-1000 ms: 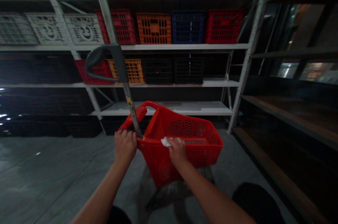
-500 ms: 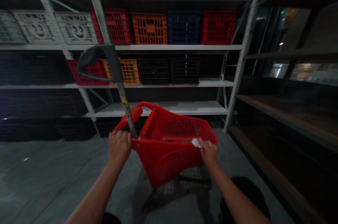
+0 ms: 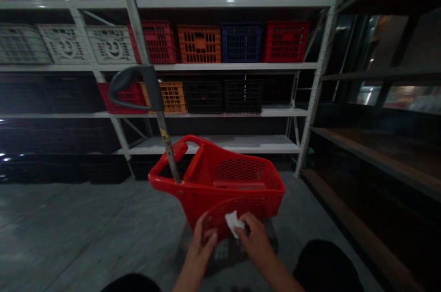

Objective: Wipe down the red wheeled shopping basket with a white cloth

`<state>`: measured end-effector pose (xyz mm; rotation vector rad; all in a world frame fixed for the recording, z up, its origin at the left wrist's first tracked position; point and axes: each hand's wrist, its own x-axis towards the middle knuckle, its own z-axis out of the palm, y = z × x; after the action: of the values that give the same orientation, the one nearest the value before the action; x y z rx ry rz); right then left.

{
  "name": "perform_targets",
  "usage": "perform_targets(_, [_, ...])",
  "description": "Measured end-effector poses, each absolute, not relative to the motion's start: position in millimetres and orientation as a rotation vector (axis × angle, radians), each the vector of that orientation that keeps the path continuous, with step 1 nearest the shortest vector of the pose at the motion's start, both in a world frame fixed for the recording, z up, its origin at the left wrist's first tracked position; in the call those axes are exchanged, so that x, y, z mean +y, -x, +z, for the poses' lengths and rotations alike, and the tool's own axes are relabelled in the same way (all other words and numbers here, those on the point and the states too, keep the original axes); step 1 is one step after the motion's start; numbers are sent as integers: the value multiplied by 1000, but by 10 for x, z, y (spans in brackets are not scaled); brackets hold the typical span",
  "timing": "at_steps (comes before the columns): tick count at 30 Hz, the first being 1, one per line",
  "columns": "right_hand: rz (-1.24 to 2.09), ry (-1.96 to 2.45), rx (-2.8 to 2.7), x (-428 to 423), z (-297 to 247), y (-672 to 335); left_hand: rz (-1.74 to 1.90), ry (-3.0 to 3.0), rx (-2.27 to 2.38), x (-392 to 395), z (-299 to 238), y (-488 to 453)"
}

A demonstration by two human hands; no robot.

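Observation:
A red plastic shopping cart [image 3: 231, 188] stands side-on in front of me, with a metal pole [image 3: 166, 143] rising from its handle end and a grey loop grip [image 3: 151, 87] on that pole. My right hand [image 3: 254, 236] pinches a crumpled white tissue [image 3: 234, 223] in front of the cart's near side. To its left, my left hand [image 3: 203, 242] is raised with fingers apart and nothing in them, close to the same side panel. Whether either hand touches the panel I cannot tell. The cart's lower frame is partly hidden behind my hands.
A white metal rack [image 3: 227, 67] behind the cart carries orange [image 3: 199, 44], blue [image 3: 241, 42], red, white and black crates. Dark shelving [image 3: 365, 145] borders the right side. Grey concrete floor [image 3: 79, 223] extends left. My dark-clothed knees show at the bottom edge.
My left hand has let go of the cart's handle end and come right and down. My right hand has left the top rim, moving left and down with the tissue.

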<state>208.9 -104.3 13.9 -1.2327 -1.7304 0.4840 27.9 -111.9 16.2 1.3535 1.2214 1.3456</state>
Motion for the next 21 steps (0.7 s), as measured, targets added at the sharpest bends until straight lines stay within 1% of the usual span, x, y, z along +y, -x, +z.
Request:
perform_targets(2, [572,1110,-1872,-1170,223,-1891,1211,-1269,1124,-1178,9,-452])
perform_targets(5, [715,932,-2144,-1187,372,-1885,1148,-1219,1122,-1137,-138,-507])
perform_targets(8, [772,978,-2337,-1009,589,-2125,1009,-1113,1171,-1119,-302,-531])
perform_targets(9, [714,1039,-2324,-932,690,-2211,966,-1081,1167,-1139,-359,-562])
perform_targets(11, [488,1119,-2205,-794,938,-2335,921,-1040,1138,-1215,-444,-647])
perform_targets(16, [-99,983,-1960,-619,1593,-2303,816,-1101,1009,-1423,-428,-803])
perform_targets(18, [-263,934,-1927,-554,1749,-2226,789,-1163,966,-1461,-401,-825])
perform_targets(21, [-428,925,-1901,-387,1833,-2132,807,-1148,958,-1480,-418,-864])
